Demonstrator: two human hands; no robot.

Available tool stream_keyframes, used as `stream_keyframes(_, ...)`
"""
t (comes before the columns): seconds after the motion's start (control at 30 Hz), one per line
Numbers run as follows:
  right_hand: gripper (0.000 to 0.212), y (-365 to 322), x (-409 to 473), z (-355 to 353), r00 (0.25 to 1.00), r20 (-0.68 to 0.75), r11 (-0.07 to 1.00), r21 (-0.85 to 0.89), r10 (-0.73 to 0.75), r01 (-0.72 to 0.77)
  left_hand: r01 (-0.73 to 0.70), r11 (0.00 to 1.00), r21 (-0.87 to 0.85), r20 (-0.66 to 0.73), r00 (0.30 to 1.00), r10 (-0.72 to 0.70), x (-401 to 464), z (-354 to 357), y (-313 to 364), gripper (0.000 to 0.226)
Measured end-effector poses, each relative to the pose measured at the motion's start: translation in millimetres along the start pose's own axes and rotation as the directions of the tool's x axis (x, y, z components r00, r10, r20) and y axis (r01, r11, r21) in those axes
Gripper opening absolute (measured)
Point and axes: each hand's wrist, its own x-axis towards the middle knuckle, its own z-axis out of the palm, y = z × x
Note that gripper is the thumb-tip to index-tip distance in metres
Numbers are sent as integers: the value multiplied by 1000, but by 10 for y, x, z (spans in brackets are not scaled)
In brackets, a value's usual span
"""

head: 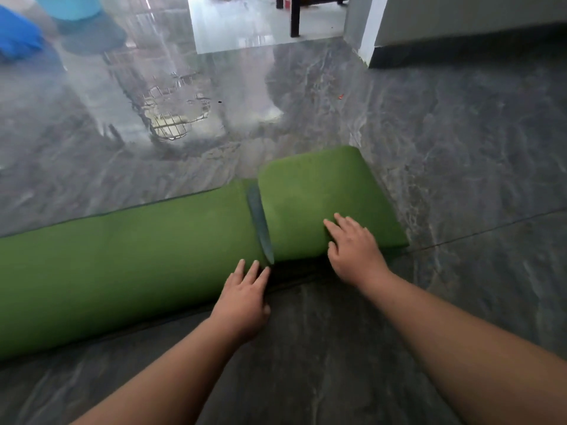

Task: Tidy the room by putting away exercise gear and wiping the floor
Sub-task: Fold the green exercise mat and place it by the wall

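— So where is the mat (129, 256) now?

— Rolled up on the grey floor (460, 148), lying crosswise in front of the person. Its long axis runs left to right, the right end angled a little away, and that end sticks out of the roll unevenly.

— And the hands?

— Both flat on it. The left hand (242, 302) presses the main roll with straight fingers; the right hand (352, 250) rests open on the offset end. Neither grips.

— Which step is this?

— Finishing the roll, I'd judge. Next they probably need to square that end, then grasp and lift it. A blue thing (18, 32) sits far left, blurred.
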Motion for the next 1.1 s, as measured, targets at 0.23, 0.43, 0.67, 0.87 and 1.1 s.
stream_keyframes(0.23,60,-757,-115,393,968,214,971,-167,-131,169,115,992,-45,-23,993,-116,-230,-82,-387,83)
stream_keyframes(0.43,60,-812,-143,724,951,304,962,-236,-64,140,195,974,-113,-36,979,-200,-290,-20,-651,82)
stream_keyframes(0.67,61,-847,-118,833,954,298,963,-243,-40,117,199,973,-118,-40,978,-205,-240,90,-686,77)
stream_keyframes(0.87,74,-785,-171,910,950,301,965,-216,-82,151,193,974,-120,-50,978,-200,-210,81,-759,76)
stream_keyframes(1.1,79,-815,-78,907,958,275,956,-253,-77,150,160,979,-123,-59,984,-168,-176,67,-717,77)
